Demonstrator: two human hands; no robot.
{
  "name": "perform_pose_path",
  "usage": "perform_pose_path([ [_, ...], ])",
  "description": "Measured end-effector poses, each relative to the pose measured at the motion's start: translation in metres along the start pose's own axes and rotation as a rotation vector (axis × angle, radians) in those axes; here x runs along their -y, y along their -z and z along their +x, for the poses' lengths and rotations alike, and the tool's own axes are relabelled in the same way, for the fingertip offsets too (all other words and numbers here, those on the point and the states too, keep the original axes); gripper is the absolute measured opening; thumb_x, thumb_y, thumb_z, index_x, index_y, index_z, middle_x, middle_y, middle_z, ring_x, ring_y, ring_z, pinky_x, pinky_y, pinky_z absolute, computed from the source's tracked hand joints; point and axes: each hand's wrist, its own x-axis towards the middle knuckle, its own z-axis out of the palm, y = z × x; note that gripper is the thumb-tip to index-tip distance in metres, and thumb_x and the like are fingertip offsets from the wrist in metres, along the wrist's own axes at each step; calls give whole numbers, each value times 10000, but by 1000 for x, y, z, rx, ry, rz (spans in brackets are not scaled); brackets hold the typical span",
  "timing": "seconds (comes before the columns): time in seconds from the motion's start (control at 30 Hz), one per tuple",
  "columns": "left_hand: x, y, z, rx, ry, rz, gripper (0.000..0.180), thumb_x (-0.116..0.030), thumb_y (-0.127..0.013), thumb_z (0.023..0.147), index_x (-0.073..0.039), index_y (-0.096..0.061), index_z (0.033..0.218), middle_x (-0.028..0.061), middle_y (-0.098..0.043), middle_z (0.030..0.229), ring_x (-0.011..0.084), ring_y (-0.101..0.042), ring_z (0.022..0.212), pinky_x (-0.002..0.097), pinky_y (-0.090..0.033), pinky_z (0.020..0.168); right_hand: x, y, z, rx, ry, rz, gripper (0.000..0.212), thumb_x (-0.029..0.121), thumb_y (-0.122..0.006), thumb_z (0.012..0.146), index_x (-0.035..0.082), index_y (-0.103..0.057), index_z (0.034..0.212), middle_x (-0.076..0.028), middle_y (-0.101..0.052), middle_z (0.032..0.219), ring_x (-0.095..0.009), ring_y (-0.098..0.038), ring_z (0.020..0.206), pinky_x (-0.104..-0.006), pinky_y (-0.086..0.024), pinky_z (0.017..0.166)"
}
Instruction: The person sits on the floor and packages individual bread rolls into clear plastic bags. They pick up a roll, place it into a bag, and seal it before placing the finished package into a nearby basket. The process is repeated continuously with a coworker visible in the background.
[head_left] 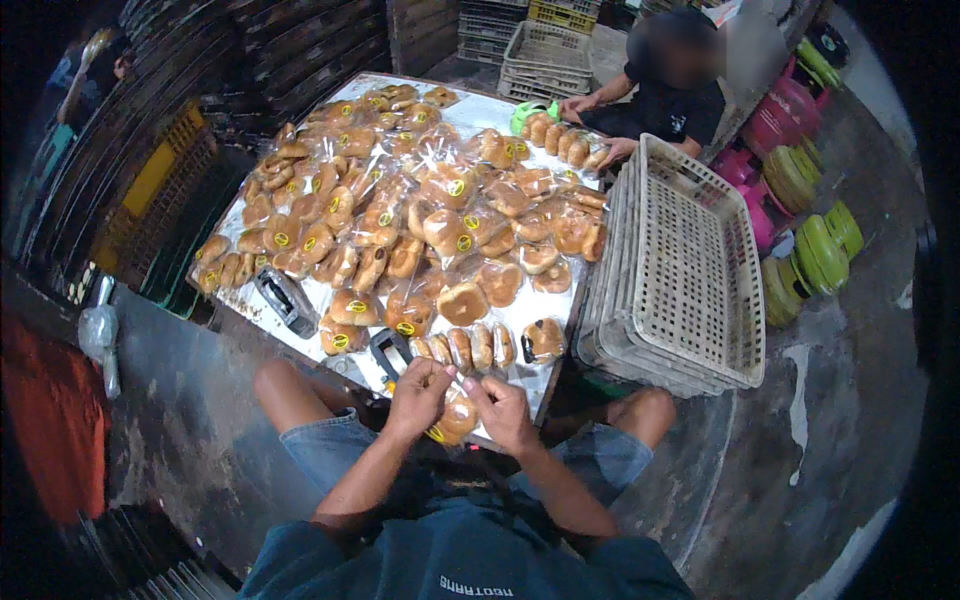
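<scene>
At the table's near edge, my left hand (420,398) and my right hand (503,408) face each other, fingers pinched at the top of a clear plastic bag. Inside it a golden-brown bun (457,420) shows between my wrists, with a bit of yellow label. Just beyond my fingers stands a row of small buns (470,347). A dark-topped bun (543,341) sits to their right. Close to my left hand is a black tape dispenser (390,352); a grey tape dispenser (285,301) lies farther left. Bagged buns (380,220) with round yellow labels heap over the white tabletop (318,352).
Stacked plastic crates (690,270) rise against the table's right side. Across the table a person (660,90) handles a row of buns (562,138) beside a green tape dispenser (532,115). More crates (545,60) stand behind; pink and green machines (822,250) line the right.
</scene>
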Motion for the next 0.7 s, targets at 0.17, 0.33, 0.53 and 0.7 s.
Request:
perform_pose_path([
  [0.17,18,-6,-21,-356,-544,172,85,-11,-641,824,-11,-556,813,103,-542,1007,244,-577,951,359,-472,843,-21,-48,-29,180,-253,833,261,164,-578,1026,46,-543,1257,-14,-575,1125,-107,-554,1058,-280,-448,962],
  [0.33,43,-1,-31,-488,-321,240,533,-120,-721,846,-55,-473,1313,165,-470,1302,283,-501,1216,403,-421,1025,-35,-68,-41,143,-406,908,653,154,-665,966,64,-288,1490,-93,-475,1285,-196,-480,1245,-348,-412,1068],
  [0.53,48,38,-28,-52,319,-934,500,-317,-632,923,-57,-496,1328,102,-642,1179,250,-667,1036,411,-568,874,-94,-106,20,46,-302,475,518,428,-793,865,19,-579,1101,-38,-601,947,-145,-581,909,-300,-487,833],
  [0.7,44,74,-16,-157,204,-887,509,-370,-608,935,-48,-520,1319,119,-635,1228,274,-645,1117,452,-550,947,-153,-144,35,136,-213,-187,323,409,-775,847,86,-760,844,-142,-735,969,-242,-661,817,-378,-503,741],
])
